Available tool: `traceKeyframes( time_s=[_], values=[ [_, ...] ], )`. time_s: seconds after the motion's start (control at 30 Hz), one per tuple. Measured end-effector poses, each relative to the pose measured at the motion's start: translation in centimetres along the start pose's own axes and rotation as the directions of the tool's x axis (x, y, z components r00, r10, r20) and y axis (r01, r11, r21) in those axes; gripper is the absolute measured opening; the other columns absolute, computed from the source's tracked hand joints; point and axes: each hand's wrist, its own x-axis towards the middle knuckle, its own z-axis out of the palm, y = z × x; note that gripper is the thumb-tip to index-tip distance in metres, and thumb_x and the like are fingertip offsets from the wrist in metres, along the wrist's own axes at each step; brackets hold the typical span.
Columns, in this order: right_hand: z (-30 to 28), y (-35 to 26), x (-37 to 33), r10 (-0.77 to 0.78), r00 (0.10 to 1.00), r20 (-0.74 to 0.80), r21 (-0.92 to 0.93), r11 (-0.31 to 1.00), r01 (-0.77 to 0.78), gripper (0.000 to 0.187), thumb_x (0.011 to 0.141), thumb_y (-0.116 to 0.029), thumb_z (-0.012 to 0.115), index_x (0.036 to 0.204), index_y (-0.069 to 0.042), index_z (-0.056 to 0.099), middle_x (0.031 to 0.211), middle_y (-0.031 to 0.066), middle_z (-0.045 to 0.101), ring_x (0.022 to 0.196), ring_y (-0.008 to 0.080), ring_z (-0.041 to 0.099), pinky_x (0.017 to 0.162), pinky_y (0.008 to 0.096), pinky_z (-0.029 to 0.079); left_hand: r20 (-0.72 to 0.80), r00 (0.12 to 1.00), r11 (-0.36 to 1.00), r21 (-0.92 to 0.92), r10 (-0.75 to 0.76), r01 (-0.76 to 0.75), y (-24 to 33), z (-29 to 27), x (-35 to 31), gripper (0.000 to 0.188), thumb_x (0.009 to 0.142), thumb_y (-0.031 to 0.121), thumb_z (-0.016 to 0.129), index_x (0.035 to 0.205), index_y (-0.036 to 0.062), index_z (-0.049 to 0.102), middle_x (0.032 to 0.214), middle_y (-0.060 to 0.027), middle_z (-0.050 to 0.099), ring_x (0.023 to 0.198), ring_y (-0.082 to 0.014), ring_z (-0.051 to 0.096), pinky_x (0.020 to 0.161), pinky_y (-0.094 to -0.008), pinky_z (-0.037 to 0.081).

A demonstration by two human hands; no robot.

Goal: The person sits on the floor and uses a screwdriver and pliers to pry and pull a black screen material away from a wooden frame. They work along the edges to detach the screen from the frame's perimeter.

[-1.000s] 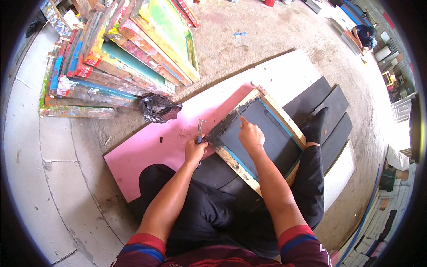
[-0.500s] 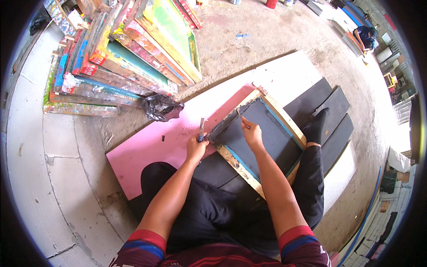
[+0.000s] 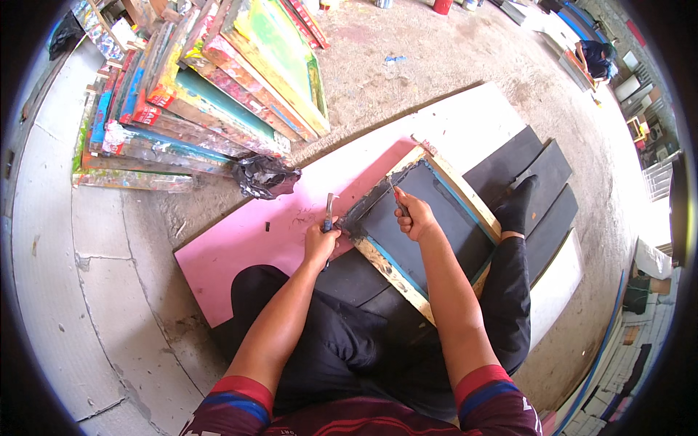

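A wooden screen-printing frame (image 3: 392,272) lies tilted across my lap and the board, dark mesh inside, blue-green along its inner edges. Its left side is smeared black. My left hand (image 3: 321,243) is closed at that frame's near-left corner, around a hand tool (image 3: 329,208) with a narrow metal end and dark handle; its exact kind is unclear. Over the mesh, my right hand (image 3: 414,217) grips a screwdriver-like tool (image 3: 398,195) with a red and dark handle. Its thin tip points toward the blackened side; whether it touches is unclear.
A pink and white board (image 3: 240,251) lies beneath, with dark flat panels (image 3: 549,174) on its right. Paint-stained frames (image 3: 211,94) stand stacked at far left, beside a crumpled black plastic bag (image 3: 265,176). My foot (image 3: 518,207) rests right of the frame. Another person (image 3: 596,59) bends over at far right.
My right hand has turned and shifted slightly right and nearer, so more of its tool's handle shows. My left hand and the frame stay nearly in place.
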Motion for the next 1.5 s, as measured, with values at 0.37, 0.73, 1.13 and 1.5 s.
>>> traceKeyframes(
  time_s=[0.37,0.73,1.13,1.5],
  values=[
    [0.0,4.1,-2.6,-0.729,0.685,0.0,-0.947,0.219,0.234,0.034,0.102,-0.029,0.061,0.134,-0.023,0.071,0.109,0.02,0.075,0.101,0.0408,0.072,0.089,0.0469,0.058,0.012,0.999,0.999,0.023,0.032,-0.033,0.1,0.4,0.3,0.047,0.085,0.003,0.07,0.132,0.0049,0.071,0.073,-0.003,0.066,0.055,-0.0129,0.062,0.047,-0.0313,0.044],
    [2.5,3.5,-2.9,-0.641,0.767,0.013,-0.996,-0.079,-0.05,0.035,0.102,-0.026,0.058,0.134,-0.025,0.071,0.099,0.0218,0.076,0.098,0.0418,0.074,0.086,0.0515,0.059,0.031,0.998,0.998,-0.03,-0.051,0.052,1.7,0.8,-0.8,0.05,0.086,0.002,0.069,0.136,0.003,0.068,0.074,-0.003,0.064,0.054,-0.0133,0.061,0.049,-0.0307,0.044],
    [0.5,3.6,-2.8,-0.648,0.762,0.009,-0.956,0.217,0.196,0.04,0.102,-0.032,0.06,0.142,-0.031,0.064,0.112,0.0236,0.074,0.105,0.0415,0.072,0.091,0.0514,0.057,0.042,0.999,0.999,0.008,-0.033,0.033,1.1,0.2,-0.4,0.05,0.086,0.001,0.068,0.135,0.0031,0.069,0.077,-0.0032,0.066,0.056,-0.0139,0.062,0.052,-0.0307,0.047],
    [-3.0,5.1,1.0,-0.691,0.722,0.045,-0.876,0.32,0.361,0.038,0.102,-0.028,0.062,0.14,-0.024,0.067,0.101,0.0181,0.078,0.093,0.0335,0.076,0.082,0.045,0.059,0.024,1.0,0.999,0.041,0.01,-0.011,1.5,1.0,-0.6,0.048,0.084,0.002,0.069,0.132,0.0053,0.072,0.071,-0.0028,0.066,0.055,-0.0126,0.063,0.049,-0.0308,0.045]
  ],
)
